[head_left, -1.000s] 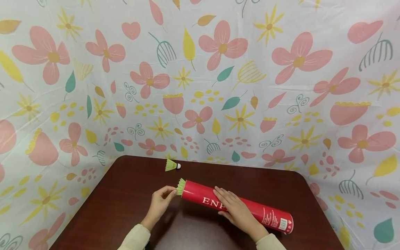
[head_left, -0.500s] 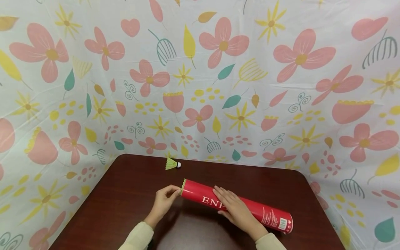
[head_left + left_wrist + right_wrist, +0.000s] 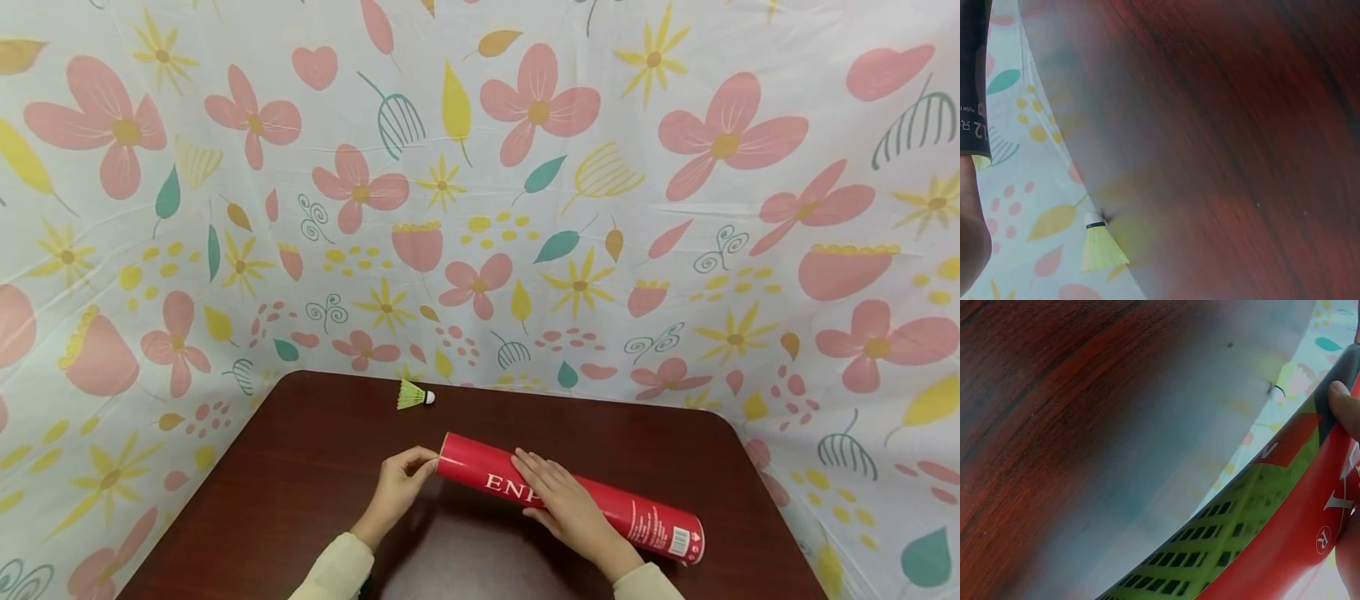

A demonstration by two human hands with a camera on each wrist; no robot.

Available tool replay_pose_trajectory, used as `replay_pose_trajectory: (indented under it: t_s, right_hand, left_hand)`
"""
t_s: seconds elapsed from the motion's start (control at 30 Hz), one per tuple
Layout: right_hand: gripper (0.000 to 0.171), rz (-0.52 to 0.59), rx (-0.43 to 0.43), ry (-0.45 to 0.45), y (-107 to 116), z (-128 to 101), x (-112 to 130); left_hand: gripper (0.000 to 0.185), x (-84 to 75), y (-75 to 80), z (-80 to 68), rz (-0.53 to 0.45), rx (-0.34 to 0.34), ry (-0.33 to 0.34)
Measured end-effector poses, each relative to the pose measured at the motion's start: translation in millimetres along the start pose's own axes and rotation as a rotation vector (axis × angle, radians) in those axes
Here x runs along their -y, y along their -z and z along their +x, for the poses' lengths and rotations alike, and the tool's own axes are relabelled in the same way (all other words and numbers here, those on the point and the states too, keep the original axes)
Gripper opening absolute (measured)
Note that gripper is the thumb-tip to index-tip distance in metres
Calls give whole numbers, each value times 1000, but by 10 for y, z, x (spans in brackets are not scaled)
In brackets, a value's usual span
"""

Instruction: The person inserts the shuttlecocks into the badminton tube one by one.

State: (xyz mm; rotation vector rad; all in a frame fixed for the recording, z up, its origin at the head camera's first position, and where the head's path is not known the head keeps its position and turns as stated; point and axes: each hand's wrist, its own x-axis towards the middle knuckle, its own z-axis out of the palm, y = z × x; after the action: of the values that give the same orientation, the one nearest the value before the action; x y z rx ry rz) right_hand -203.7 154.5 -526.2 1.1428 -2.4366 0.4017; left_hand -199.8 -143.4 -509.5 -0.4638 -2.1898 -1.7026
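Note:
A red shuttlecock tube (image 3: 474, 465) slants over the dark wooden table, its mouth toward the left. My right hand (image 3: 566, 510) grips it around the middle, fingers across the top and thumb on the near side. At the mouth, my left hand (image 3: 397, 487) has thumb and index finger pinched together, fingertips just inside the rim. In the left wrist view a yellow-green edge (image 3: 982, 162) shows at the mouth beside a finger; the rest of the shuttlecock there is hidden in the tube. The tube's other side, green and black, shows in the right wrist view.
Another yellow-green shuttlecock (image 3: 412, 396) with a white cork lies near the table's far edge. The dark brown table (image 3: 315, 433) has rounded far corners. A flower-patterned cloth (image 3: 480, 208) hangs right behind and beside it.
The shuttlecock at the tube's mouth has gone inward, from feathers sticking out to out of sight in the head view. My left hand has followed it rightward; the right hand holds its place.

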Motion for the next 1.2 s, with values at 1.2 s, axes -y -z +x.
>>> replay_pose_trajectory:
  t_s: [1.2]
  right_hand:
    - [93, 4, 27, -14, 15, -24, -27]
  left_hand:
    - [22, 1003, 389, 668, 176, -343, 354]
